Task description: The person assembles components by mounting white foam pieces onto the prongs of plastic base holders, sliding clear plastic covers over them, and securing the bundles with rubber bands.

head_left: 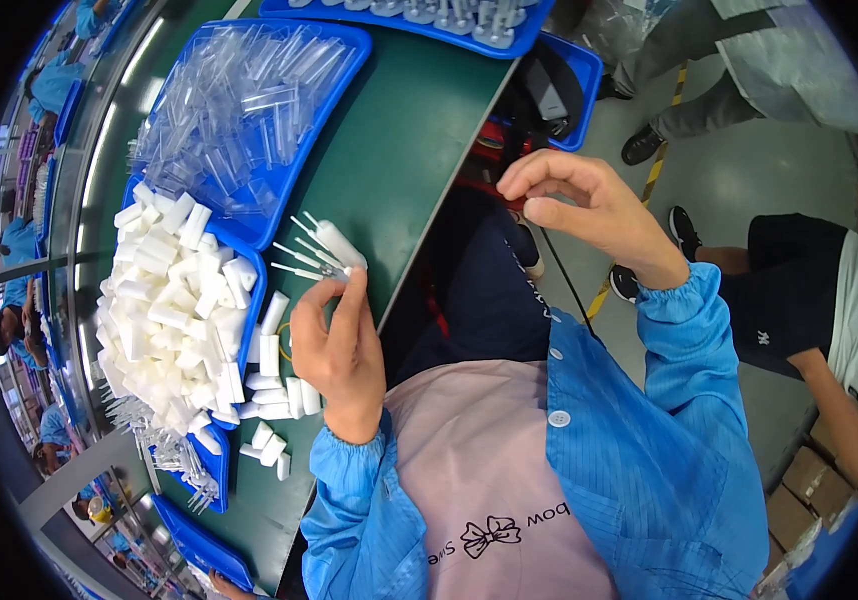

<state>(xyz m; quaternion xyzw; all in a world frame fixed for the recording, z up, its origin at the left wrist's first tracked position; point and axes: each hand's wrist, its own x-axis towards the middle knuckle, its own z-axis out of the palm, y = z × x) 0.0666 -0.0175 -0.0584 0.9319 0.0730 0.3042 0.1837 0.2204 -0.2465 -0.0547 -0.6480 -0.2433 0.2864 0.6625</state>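
Over a flat green tabletop [389,150], left hand [341,350] pinching slender white rods [299,258] and one thicker white cylinder [341,244], heaped white rectangular blocks [169,310] nearby, right hand [594,205] empty beyond the edge, thumb and curled fingers slightly apart.

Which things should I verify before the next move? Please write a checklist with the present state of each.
1. Left hand has the sticks in its grip: ok.
2. Right hand is free: ok, it looks empty and is off the table.
3. All white blocks are heaped together: not ok, several lie loose on the table.
4. Clear pieces lie in one direction: not ok, they are jumbled.
5. Sticks are undamaged: cannot tell, too small to see.
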